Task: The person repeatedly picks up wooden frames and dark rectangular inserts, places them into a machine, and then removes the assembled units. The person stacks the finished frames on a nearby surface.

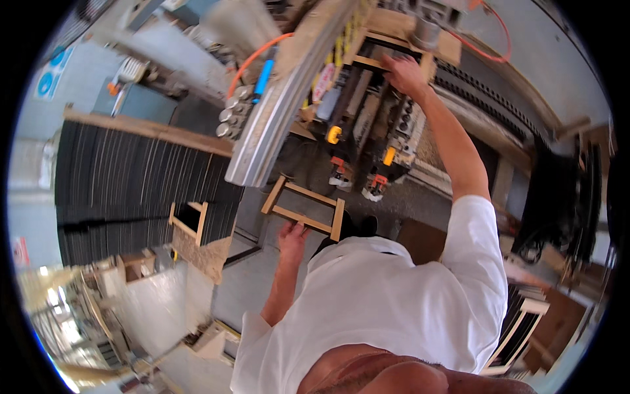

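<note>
My left hand (pixel 291 241) is closed on the lower rail of a small rectangular wooden frame (pixel 302 219), held low in front of my body. Up at the machine, my right arm is stretched far forward. The fingers of my right hand (pixel 405 75) are bent over a second wooden frame (pixel 369 62), which lies among the machine's rails below a metal cylinder (pixel 425 33). The hand's back hides part of that frame and the fingertips, so how firmly they grip it is hard to see.
A silver metal beam (pixel 257 148) runs between my arms. Machine slides with orange-red clamps (pixel 377 184) jut toward me. To the left stands a large stack of black panels (pixel 118 177), with another wooden frame (pixel 202 223) beside it. More frames (pixel 518 328) lean at lower right.
</note>
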`<state>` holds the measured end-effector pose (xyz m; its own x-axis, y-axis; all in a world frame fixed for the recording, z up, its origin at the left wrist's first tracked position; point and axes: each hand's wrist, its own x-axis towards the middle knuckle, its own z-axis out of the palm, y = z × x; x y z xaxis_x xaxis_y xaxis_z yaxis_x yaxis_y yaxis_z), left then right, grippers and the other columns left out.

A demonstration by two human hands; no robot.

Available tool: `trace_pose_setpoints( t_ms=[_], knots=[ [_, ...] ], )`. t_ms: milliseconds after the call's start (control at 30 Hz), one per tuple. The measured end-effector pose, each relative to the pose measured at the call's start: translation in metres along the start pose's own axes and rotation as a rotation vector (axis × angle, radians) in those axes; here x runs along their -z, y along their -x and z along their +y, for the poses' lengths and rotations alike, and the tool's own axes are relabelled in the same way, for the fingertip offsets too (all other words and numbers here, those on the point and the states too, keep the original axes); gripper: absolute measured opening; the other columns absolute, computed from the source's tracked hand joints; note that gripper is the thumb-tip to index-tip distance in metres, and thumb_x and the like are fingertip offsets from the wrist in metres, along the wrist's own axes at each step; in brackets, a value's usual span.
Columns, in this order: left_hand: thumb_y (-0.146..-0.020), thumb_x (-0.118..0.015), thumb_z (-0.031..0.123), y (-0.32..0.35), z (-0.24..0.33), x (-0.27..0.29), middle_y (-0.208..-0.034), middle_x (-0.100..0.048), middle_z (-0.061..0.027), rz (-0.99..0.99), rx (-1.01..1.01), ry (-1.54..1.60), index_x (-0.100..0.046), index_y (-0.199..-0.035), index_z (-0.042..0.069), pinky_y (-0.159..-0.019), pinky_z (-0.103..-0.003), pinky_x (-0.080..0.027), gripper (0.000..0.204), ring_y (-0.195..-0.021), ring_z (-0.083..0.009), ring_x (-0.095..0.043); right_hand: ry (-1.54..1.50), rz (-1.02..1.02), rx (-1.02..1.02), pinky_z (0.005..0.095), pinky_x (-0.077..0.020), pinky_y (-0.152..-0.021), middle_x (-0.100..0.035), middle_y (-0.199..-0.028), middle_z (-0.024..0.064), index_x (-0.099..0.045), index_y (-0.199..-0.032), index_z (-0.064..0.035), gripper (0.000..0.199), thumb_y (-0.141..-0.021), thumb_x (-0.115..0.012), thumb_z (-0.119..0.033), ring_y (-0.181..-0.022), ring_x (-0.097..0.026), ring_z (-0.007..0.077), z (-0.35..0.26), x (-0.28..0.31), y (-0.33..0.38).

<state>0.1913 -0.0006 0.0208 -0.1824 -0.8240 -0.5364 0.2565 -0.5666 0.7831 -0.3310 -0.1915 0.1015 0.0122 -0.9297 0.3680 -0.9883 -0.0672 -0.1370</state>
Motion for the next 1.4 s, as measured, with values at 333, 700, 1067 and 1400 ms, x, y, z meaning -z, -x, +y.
trace_pose_setpoints(
  t_ms=[333, 700, 1067, 1400],
  knots=[
    [-0.095, -0.052, 0.011, 0.009, -0.025, -0.003, -0.112, -0.062, -0.0110, 0.108, -0.083, 0.001, -0.056, -0.117, -0.003, -0.095, -0.038, -0.049, 0.027, -0.105, -0.0229, -0.060, -0.032, -0.055, -0.070, 0.0464, -0.0404, -0.091, -0.065, -0.109, 0.0112, -0.057, -0.111, -0.0135, 0.034, -0.079, -0.069, -0.018, -0.107, -0.057, 0.0351, -0.010, 0.014, 0.001],
    [-0.093, -0.056, 0.016, 0.024, 0.002, 0.030, -0.107, -0.065, -0.0076, 0.337, -0.171, -0.109, -0.059, -0.117, -0.001, -0.087, -0.035, -0.052, 0.029, -0.098, -0.0190, -0.063, 0.028, -0.061, -0.100, 0.0475, -0.0409, -0.089, -0.067, -0.110, 0.0067, -0.056, -0.111, -0.0183, 0.031, -0.083, -0.068, -0.022, -0.107, -0.059, 0.0308, -0.004, 0.008, 0.003],
    [-0.095, -0.052, 0.012, 0.086, 0.073, 0.182, -0.109, -0.067, -0.0116, 0.511, -0.607, 0.057, -0.057, -0.117, -0.003, -0.080, -0.032, -0.055, 0.027, -0.094, -0.0197, -0.066, -0.025, 0.010, -0.134, 0.0472, -0.0473, -0.082, -0.069, -0.106, 0.0086, -0.056, -0.113, -0.0167, 0.036, -0.081, -0.071, -0.022, -0.098, -0.063, 0.0354, -0.009, -0.001, 0.000],
    [-0.095, -0.046, 0.011, 0.025, 0.196, 0.354, -0.110, -0.065, -0.0139, 0.500, -0.543, 0.108, -0.057, -0.117, -0.003, -0.087, -0.036, -0.053, 0.028, -0.100, -0.0240, -0.064, -0.348, 0.309, -0.282, 0.0321, -0.0495, -0.071, -0.069, -0.088, 0.0104, -0.066, -0.103, -0.0023, 0.020, -0.088, -0.068, -0.016, -0.079, -0.064, 0.0187, -0.152, 0.056, 0.035]
  ],
)
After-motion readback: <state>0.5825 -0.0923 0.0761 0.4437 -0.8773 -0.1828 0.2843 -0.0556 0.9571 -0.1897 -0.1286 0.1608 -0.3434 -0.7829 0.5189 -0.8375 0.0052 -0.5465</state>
